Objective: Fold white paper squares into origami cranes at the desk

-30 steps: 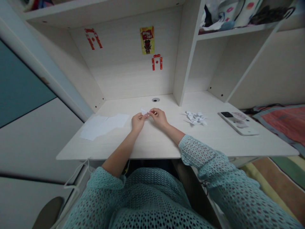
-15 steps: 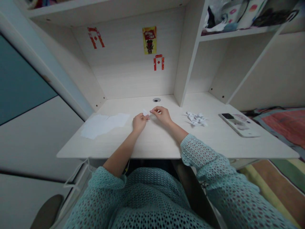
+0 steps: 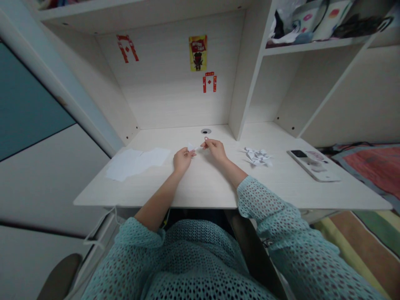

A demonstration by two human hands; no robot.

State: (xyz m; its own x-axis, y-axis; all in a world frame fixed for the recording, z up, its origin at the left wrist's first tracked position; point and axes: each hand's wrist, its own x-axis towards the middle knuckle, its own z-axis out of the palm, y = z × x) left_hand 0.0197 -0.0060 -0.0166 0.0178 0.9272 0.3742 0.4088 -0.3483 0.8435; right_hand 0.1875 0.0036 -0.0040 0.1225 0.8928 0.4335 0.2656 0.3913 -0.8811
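Since a second ago, the right hand [image 3: 214,148] has drawn off from the left hand [image 3: 182,160], so that a gap shows between two sets of fingers that were meeting over one small paper [image 3: 190,147]; the left hand has hardly budged. From where I'm standing, that small paper is on the near side of the cable hole [image 3: 206,131] and a little to its left, pinched in the left fingers and partly hidden by them. The right fingers are curled, just nearer than the hole and slightly right of it, but I cannot tell whether they hold an edge of the paper or nothing at all. One-sided support looks like the weak spot: if the left pinch loosened, the paper could swivel or spring open, and if the right fingers did have an edge, a sharp tug might tear it or pull a crease askew. Right of the hole, the pile of folded paper [image 3: 258,157] lies loose on the counter [image 3: 212,189], so a careless sweep of the right hand could scatter it or flatten some points. Left of the hole lie white sheets [image 3: 133,162], which a brush of the left forearm [image 3: 160,195] might slide toward the counter's edge.
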